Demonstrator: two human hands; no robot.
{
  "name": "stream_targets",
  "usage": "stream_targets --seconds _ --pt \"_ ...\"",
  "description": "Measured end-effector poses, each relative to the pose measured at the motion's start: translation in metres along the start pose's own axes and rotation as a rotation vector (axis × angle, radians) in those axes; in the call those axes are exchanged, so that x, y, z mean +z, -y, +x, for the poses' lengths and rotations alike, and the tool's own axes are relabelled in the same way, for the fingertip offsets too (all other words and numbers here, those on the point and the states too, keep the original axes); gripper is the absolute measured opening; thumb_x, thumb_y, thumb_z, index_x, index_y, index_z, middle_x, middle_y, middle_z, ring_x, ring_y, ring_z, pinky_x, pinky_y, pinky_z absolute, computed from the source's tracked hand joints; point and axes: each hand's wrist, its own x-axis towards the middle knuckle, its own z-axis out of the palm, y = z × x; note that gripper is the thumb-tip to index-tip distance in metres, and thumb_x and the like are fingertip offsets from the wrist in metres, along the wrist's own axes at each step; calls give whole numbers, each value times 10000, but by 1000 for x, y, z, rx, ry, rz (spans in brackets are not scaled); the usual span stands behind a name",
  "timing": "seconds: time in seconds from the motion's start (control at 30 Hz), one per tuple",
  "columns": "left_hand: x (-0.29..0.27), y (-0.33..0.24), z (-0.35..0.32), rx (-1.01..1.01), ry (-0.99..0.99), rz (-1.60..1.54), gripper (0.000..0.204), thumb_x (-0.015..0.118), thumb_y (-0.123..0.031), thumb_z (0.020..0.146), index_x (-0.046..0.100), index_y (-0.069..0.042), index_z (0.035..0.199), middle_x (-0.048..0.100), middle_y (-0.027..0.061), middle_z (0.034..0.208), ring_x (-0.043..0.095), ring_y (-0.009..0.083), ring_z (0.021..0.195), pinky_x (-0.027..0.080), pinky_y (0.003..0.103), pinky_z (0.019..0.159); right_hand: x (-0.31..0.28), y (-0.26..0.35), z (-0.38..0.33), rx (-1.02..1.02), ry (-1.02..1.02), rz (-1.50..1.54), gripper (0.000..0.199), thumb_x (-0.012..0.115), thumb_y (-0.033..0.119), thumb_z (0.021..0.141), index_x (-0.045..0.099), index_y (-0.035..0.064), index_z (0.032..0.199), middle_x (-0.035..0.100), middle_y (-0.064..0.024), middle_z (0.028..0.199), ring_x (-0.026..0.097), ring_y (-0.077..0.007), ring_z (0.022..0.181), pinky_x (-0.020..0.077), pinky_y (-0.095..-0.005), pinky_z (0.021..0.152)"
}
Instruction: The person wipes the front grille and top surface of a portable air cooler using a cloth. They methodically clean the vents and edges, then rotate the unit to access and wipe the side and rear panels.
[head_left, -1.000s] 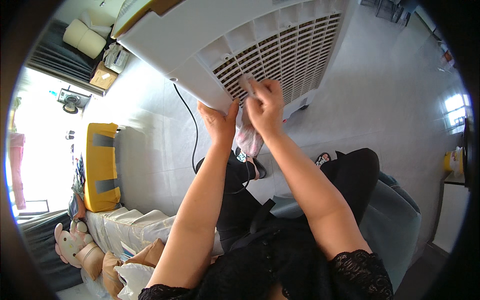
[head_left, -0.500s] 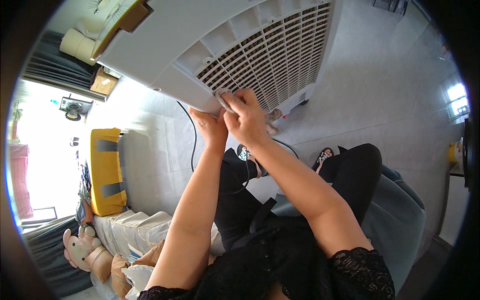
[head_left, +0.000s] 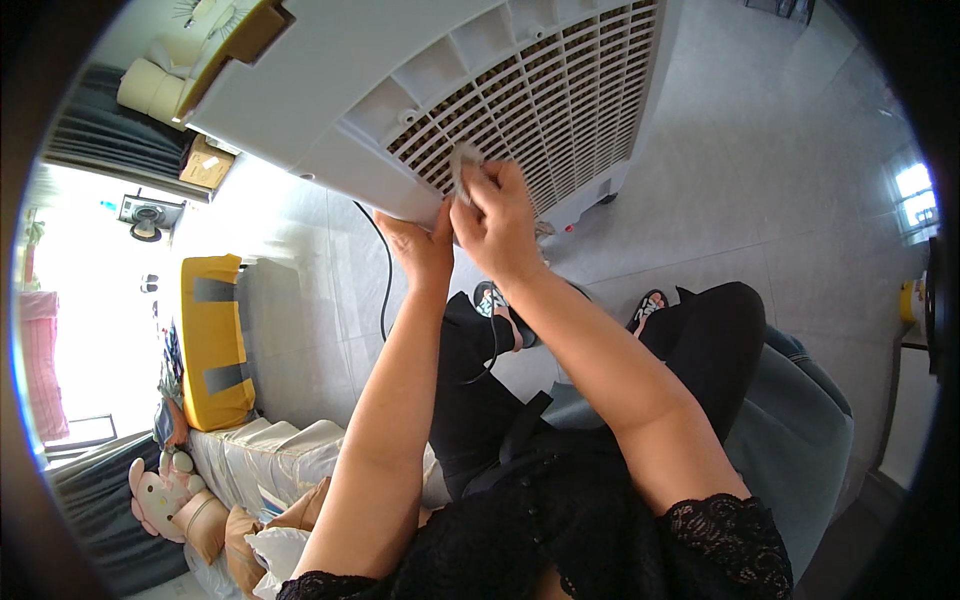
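Note:
A white air cooler [head_left: 280, 95] with a slatted grille [head_left: 535, 105] over a brown honeycomb pad stands tilted in front of me at the top. My right hand [head_left: 495, 222] pinches a greyish rag [head_left: 464, 170] against the grille's lower left part, the rag bunched at the fingertips. Beside it, my left hand [head_left: 416, 248] grips the lower edge of the cooler's casing. Its thumb side shows, while the other fingers are mostly hidden behind the casing.
A black cord [head_left: 388, 275] runs down from the cooler across the grey tiled floor [head_left: 300, 310] toward my feet. A grey-green seat [head_left: 790, 430] is under me. To the left are a yellow-covered piece of furniture [head_left: 212, 340], a covered sofa [head_left: 265, 465] and a plush toy [head_left: 165, 500].
My right hand has moved slightly up the grille with the rag. The cooler has shifted a little to the left in view. My left hand keeps its hold on the casing edge.

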Motion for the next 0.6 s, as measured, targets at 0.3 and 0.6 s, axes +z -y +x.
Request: stream_targets --seconds 0.3,0.6 --pt "-3 -4 0 59 18 15 780 794 -272 750 332 16 1308 413 214 1215 441 356 1150 388 454 963 1 -16 -11 -50 53 -39 378 663 59 700 670 114 1074 558 -103 934 596 -284 787 520 -373 648" --pt "-1 3 1 -22 10 -145 748 798 -340 748 357 -4 1249 427 179 1193 464 320 1119 405 432 936 5 -7 -19 -14 96 33 310 650 73 698 715 123 997 555 -73 897 602 -254 767 525 -355 653"
